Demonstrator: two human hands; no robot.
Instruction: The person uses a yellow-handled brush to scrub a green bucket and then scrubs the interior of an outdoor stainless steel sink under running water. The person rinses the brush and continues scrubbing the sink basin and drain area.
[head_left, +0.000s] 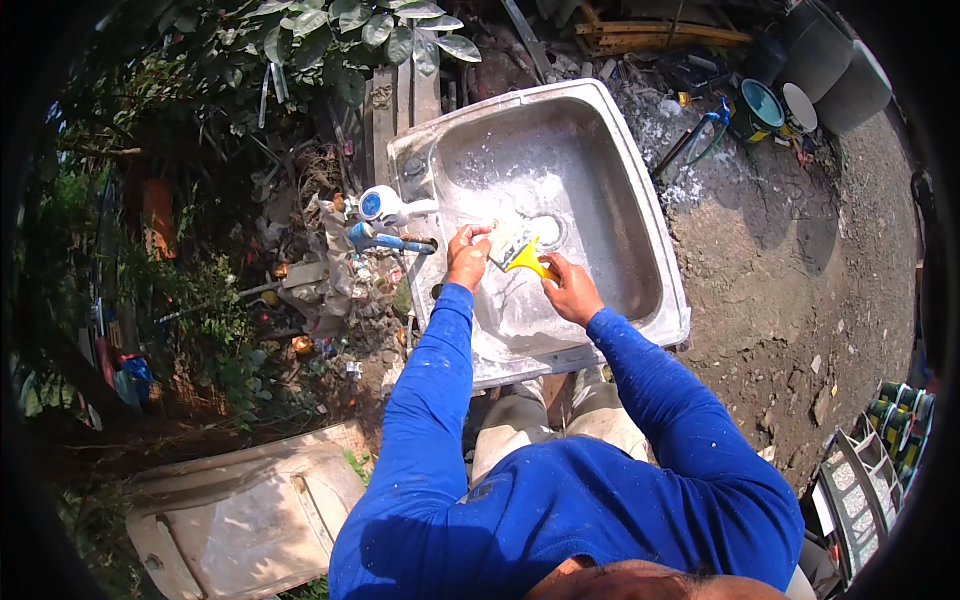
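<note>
Over the worn, grey-white sink (640, 210) I work with both hands. My right hand (572, 292) is closed round the yellow handle of a wide paintbrush (526, 259). Its metal band and pale bristles point up and left. My left hand (467, 258) has its fingers bent at the bristle end, pinching or touching it; the exact grip is hard to see. Below the brush lies the round drain (547, 233), with white residue about it on the basin floor. A white tap with a blue-centred knob (372, 205) stands at the sink's left edge.
A blue pipe (385, 240) reaches the sink's left rim. Rubble and plants line the left side. A second, dirty basin (250, 510) lies at lower left. Buckets (762, 105) stand at upper right; a grey crate-like frame (858, 490) is at lower right.
</note>
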